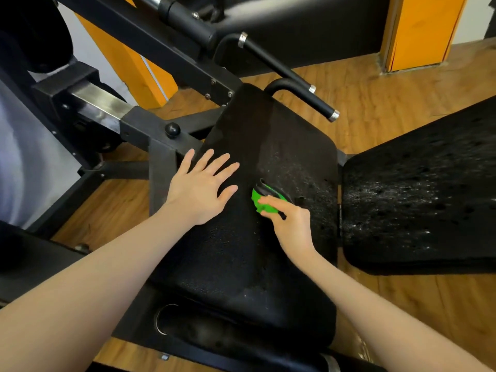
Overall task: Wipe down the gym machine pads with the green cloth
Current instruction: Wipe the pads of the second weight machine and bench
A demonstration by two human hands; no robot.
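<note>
Mid-wipe on the seat pad: the right hand has its fingers pinching the bunched green cloth against it — the left hand rests flat, fingers spread. Next, probably the speckled right-hand pad.

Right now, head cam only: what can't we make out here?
- Green cloth: bunched under the right hand; its full size and underside are hidden.
- Centre pad: the parts beneath the left hand and the cloth are covered.
- Right pad: cut off by the right edge.
- Upper pad: blurred, top cut off.
</note>
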